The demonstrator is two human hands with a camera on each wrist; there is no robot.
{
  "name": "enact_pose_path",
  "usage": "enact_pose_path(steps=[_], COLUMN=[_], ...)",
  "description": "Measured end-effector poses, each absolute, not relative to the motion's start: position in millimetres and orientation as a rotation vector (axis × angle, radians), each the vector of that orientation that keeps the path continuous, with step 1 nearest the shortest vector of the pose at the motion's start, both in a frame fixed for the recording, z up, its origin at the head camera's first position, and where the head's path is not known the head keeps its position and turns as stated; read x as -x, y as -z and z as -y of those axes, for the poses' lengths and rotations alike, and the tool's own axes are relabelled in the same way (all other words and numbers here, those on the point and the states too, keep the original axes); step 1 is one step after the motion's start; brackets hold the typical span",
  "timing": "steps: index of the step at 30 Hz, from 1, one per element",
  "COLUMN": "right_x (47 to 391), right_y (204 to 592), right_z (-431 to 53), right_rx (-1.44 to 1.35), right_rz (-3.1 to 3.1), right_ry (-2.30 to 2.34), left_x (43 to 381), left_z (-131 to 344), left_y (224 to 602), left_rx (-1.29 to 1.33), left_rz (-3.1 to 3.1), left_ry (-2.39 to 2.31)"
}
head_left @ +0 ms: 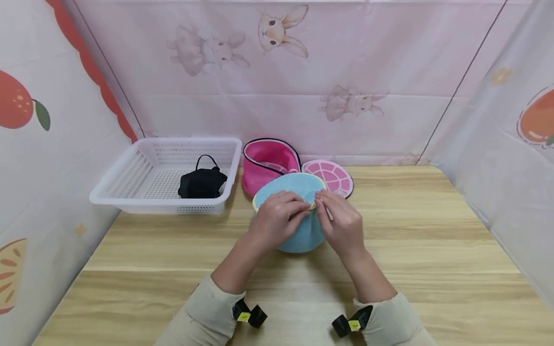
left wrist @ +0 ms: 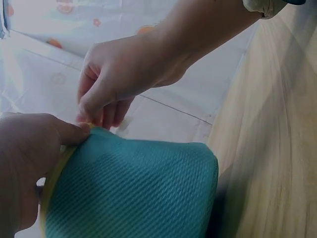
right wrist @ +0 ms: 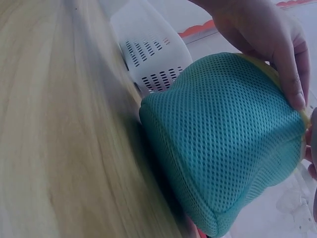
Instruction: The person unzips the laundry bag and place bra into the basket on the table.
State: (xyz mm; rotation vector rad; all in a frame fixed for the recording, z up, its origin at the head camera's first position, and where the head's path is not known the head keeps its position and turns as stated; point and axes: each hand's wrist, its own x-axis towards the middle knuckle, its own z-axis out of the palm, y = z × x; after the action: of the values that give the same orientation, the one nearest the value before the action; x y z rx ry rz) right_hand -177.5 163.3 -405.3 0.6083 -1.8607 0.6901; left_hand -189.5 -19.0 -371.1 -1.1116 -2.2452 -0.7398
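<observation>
A round light-blue mesh bag (head_left: 298,240) with yellow edging stands on the table in front of me, its flat top (head_left: 287,185) lying over the opening. At the front right of the yellow rim, my left hand (head_left: 277,216) pinches the edge between thumb and fingers. Close beside it, my right hand (head_left: 344,223) pinches the same rim with its fingertips. Both wrist views show the mesh side of the bag (left wrist: 133,188) (right wrist: 223,114) bulging below the hands. Whatever small part lies between the right fingertips is hidden.
Behind the blue bag stands an open pink mesh bag (head_left: 253,181) with black edging, its round segmented lid (head_left: 331,177) folded out to the right. A white perforated basket (head_left: 130,204) at the left holds a black item with a loop (head_left: 203,185). Printed cloths hang around the wooden table (head_left: 433,240).
</observation>
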Motion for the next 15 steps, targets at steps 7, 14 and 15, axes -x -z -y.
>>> enact_pose_path(steps=[7,14,15], right_x=[183.3,186.4,186.0], right_y=[403.5,403.9,403.5], right_z=[-179.0,-192.1,-192.9], right_rx=[-0.424,-0.286,-0.273], right_rz=[1.988,2.092,2.106], right_ry=[-0.819,-0.948,-0.956], left_x=[190.5,194.4,195.6], left_z=[23.3,37.8,41.0], left_y=[369.2,362.8,361.9], left_rx=[1.089,0.982,0.945], left_rz=[2.377,2.595,2.643], left_ry=[0.776,0.765,0.763])
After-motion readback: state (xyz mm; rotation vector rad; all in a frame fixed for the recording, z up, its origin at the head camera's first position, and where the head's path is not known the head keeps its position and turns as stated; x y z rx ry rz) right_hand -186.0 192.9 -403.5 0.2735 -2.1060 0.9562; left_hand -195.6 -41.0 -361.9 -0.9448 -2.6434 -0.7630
